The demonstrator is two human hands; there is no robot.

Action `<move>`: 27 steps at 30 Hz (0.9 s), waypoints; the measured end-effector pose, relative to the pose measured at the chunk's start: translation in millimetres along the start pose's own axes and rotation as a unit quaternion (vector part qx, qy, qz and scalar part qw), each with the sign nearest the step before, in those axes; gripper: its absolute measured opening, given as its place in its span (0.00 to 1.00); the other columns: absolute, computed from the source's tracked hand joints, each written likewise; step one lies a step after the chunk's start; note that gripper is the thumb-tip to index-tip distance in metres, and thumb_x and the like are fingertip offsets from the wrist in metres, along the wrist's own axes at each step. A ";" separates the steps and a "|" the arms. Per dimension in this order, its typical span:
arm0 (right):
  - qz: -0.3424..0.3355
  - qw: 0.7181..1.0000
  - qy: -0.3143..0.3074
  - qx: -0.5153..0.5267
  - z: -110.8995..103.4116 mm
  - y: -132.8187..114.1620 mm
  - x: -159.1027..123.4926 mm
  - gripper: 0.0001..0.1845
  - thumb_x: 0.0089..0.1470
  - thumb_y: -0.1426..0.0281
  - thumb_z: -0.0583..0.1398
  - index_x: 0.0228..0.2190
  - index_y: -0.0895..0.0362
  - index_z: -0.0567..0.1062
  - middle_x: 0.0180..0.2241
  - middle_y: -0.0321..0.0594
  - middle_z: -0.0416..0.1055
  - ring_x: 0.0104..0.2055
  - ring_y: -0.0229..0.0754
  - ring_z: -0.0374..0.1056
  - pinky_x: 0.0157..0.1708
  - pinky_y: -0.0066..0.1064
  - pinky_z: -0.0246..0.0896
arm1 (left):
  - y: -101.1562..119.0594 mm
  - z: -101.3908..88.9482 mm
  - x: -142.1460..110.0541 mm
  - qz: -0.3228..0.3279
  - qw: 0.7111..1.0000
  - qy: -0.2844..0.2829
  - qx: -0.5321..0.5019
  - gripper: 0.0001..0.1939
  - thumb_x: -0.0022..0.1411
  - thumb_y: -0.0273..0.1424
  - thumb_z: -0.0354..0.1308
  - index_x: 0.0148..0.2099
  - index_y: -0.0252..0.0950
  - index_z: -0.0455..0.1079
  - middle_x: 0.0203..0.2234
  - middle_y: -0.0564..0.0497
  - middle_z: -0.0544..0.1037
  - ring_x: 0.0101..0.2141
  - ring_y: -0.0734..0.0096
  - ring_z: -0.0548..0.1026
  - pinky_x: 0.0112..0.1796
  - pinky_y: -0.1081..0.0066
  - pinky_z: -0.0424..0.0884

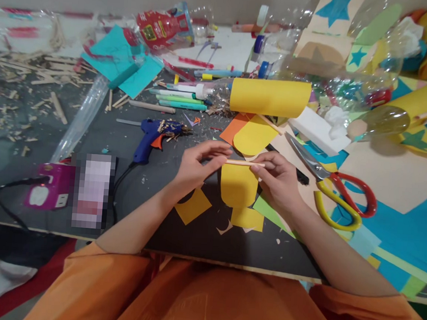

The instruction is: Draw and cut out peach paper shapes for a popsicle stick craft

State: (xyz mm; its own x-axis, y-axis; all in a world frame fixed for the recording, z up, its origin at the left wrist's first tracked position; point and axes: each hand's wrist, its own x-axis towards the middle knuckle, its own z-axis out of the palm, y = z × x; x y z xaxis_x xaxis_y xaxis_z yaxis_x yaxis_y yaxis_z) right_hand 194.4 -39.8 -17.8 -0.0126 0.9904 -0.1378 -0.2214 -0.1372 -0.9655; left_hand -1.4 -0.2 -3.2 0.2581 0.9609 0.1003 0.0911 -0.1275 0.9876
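Note:
Between my two hands is a yellow paper piece point(238, 186) with a rounded lower end. A narrow pale strip point(243, 163) runs along its top edge; whether this is a fold or a thin stick I cannot tell. My left hand point(203, 164) pinches the left end of that edge with the thumb in front. At the right end, my right hand point(276, 177) grips it between thumb and fingers. Beyond the hands lies another rounded yellow paper piece point(254, 137), partly over an orange paper point(234, 126). Yellow paper scraps point(194, 208) lie below my left hand.
To the left are a blue glue gun point(149, 135), a purple power adapter point(50, 186) and a blurred-out flat object point(92, 190). Large scissors point(330, 176) lie open at the right. Behind are a yellow-wrapped bottle point(270, 97), markers point(181, 100), wood sticks point(57, 106) and plastic bottles.

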 end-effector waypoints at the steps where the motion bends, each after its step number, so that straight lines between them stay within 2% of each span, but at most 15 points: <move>1: 0.000 1.000 -0.009 -0.007 -0.3 0.1 -0.5 0.09 0.49 0.63 0.68 0.29 0.52 0.74 0.24 0.30 0.71 0.25 0.34 0.64 0.28 0.29 0.58 | 0.9 0.1 -0.7 -0.008 0.999 -0.034 0.019 0.14 0.57 0.41 0.64 0.42 0.38 0.77 0.37 0.48 0.84 0.37 0.67 0.82 0.39 0.72 0.77; 3: 0.002 1.000 -0.020 -0.014 -0.8 0.3 -1.3 0.09 0.49 0.64 0.68 0.30 0.52 0.74 0.23 0.29 0.70 0.23 0.34 0.63 0.26 0.28 0.57 | 2.9 0.4 -1.6 -0.016 0.994 -0.082 0.066 0.11 0.57 0.35 0.63 0.42 0.38 0.78 0.38 0.48 0.84 0.39 0.66 0.81 0.39 0.73 0.76; 5: 0.005 1.000 -0.024 -0.018 -1.3 0.6 -1.8 0.09 0.50 0.64 0.68 0.30 0.52 0.74 0.22 0.29 0.70 0.23 0.33 0.62 0.25 0.27 0.56 | 5.0 0.4 -1.8 -0.012 0.991 -0.102 0.091 0.09 0.58 0.32 0.61 0.40 0.38 0.79 0.37 0.50 0.84 0.38 0.68 0.81 0.38 0.75 0.75; 11: 0.015 0.999 -0.010 0.034 1.0 -2.2 0.4 0.10 0.49 0.63 0.69 0.31 0.52 0.75 0.28 0.31 0.75 0.27 0.33 0.68 0.29 0.27 0.63 | 10.5 -0.9 -1.3 -0.029 0.991 -0.090 0.096 0.08 0.59 0.32 0.58 0.37 0.38 0.78 0.34 0.51 0.83 0.36 0.69 0.80 0.36 0.76 0.74; 17: -0.007 0.993 0.031 0.111 5.9 -5.4 6.1 0.15 0.50 0.58 0.67 0.26 0.52 0.69 0.20 0.29 0.71 0.22 0.33 0.66 0.24 0.25 0.63 | 12.2 -2.1 -1.0 -0.025 0.990 -0.097 0.096 0.07 0.60 0.32 0.58 0.36 0.38 0.78 0.33 0.51 0.83 0.35 0.70 0.80 0.33 0.77 0.73; 20: -0.006 0.997 0.013 0.079 4.2 -5.4 4.4 0.15 0.53 0.54 0.64 0.28 0.52 0.71 0.24 0.32 0.74 0.25 0.35 0.68 0.26 0.27 0.64 | 11.1 -2.3 -0.4 -0.030 0.991 -0.097 0.087 0.07 0.59 0.33 0.59 0.36 0.39 0.78 0.32 0.52 0.83 0.35 0.69 0.80 0.33 0.76 0.73; 23: 0.002 0.999 -0.034 -0.011 1.8 -6.2 1.7 0.14 0.50 0.57 0.67 0.35 0.51 0.75 0.30 0.34 0.76 0.29 0.36 0.69 0.27 0.28 0.63 | 7.0 -1.3 -0.2 -0.033 0.990 -0.109 0.077 0.07 0.59 0.34 0.59 0.35 0.40 0.78 0.31 0.52 0.83 0.34 0.68 0.80 0.34 0.75 0.73; 25: -0.001 0.996 -0.045 -0.075 1.1 -6.8 1.0 0.12 0.48 0.60 0.68 0.33 0.52 0.77 0.29 0.34 0.75 0.27 0.35 0.66 0.25 0.27 0.60 | 3.8 -0.2 -0.5 -0.036 0.991 -0.109 0.070 0.07 0.58 0.35 0.60 0.36 0.40 0.78 0.32 0.51 0.83 0.34 0.68 0.80 0.34 0.75 0.72; 27: -0.004 0.994 -0.030 -0.107 1.0 -6.5 1.1 0.09 0.48 0.61 0.68 0.29 0.53 0.77 0.26 0.34 0.74 0.24 0.34 0.63 0.23 0.28 0.57 | 1.6 0.7 -0.7 -0.049 0.993 -0.091 0.048 0.11 0.57 0.35 0.62 0.43 0.40 0.77 0.32 0.51 0.82 0.33 0.69 0.79 0.34 0.75 0.72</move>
State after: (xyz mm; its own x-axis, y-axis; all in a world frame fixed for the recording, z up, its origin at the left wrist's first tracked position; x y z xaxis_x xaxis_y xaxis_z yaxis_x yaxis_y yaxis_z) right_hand 194.9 -37.8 -11.4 -0.0715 0.9897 -0.1237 -0.0085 -0.1246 -0.9922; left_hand -0.8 -1.2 -1.9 0.4131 0.9103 -0.0282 0.2137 -0.0668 0.9746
